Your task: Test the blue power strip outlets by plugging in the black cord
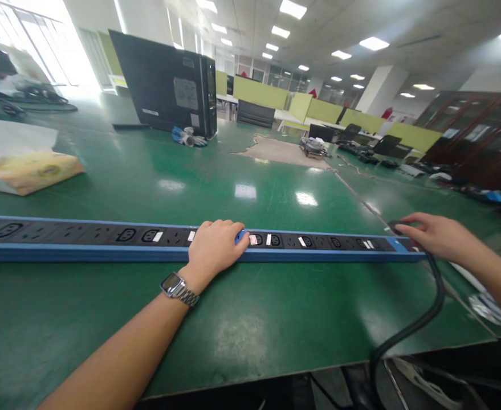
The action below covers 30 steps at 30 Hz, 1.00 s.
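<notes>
Fingers (228, 236) of the left hand (214, 247) curled down flat on top of the long blue power strip (105, 242), pressing near its middle, not wrapped around it. Silver watch (177, 287) on that wrist. Right hand (432, 233) at the far right end of the strip, fingers bent together over the end where the thick black cable (421, 319) comes out; hard to tell if pinching the cable end or just touching it.

Strip lying flat across the green table (250, 336), running from the left edge of the view almost to the table's right corner, close to the near side. Rows of black sockets and small white labels along its top. Cable bending down off the table edge toward the floor.

Probably heavy and stiff, like a long metal bar, so no bending or flopping. Smooth sides and a shiny table top, so likely easy to slide but slippery to pinch. Best held with two hands well apart, palms around the blue edges, not on the sockets. Cable soft and bendy, likely to drag and tug at the end.

Farther back: a yellow tissue pack (28, 171) at the left, a black computer case (165, 85) lying on the table.
</notes>
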{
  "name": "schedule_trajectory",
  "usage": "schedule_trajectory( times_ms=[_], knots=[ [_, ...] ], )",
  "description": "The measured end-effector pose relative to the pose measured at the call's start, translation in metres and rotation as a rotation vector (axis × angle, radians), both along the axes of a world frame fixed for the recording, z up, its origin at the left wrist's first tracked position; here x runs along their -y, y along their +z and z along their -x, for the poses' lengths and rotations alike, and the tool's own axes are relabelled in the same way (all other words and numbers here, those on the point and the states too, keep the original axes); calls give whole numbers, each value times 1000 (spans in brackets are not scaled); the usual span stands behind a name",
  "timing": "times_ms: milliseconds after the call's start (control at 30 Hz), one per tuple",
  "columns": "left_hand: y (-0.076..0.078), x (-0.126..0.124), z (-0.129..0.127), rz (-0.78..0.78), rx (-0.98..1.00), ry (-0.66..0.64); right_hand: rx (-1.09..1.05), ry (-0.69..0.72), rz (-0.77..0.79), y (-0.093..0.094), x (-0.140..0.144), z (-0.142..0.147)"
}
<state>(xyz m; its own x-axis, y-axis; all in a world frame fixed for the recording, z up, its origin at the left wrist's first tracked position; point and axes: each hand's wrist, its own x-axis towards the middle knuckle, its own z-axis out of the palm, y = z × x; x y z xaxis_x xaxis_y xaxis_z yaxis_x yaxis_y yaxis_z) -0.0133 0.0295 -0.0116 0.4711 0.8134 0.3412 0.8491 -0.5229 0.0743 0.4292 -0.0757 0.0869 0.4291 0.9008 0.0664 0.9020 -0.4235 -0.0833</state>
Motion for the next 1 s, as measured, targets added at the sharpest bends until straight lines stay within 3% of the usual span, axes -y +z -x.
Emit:
schedule_trajectory(
  times_ms=[167,300,533,733,867,1000],
  knots=[
    [-1,-1,1,-13,-7,-8,67,11,115,-29,7,-54],
    [-2,-1,1,-8,-8,-6,73,-16,96,-40,13,-71],
    [0,0,2,1,-15,0,79,37,125,-43,11,-63],
    [-1,0,1,4,5,-6,109,-237,-55,-27,5,-62],
    [-2,0,1,6,29,-8,28,-122,71,-32,2,-48],
    [-2,1,2,-3,27,-19,175,-104,93,-45,2,-33]
  ],
)
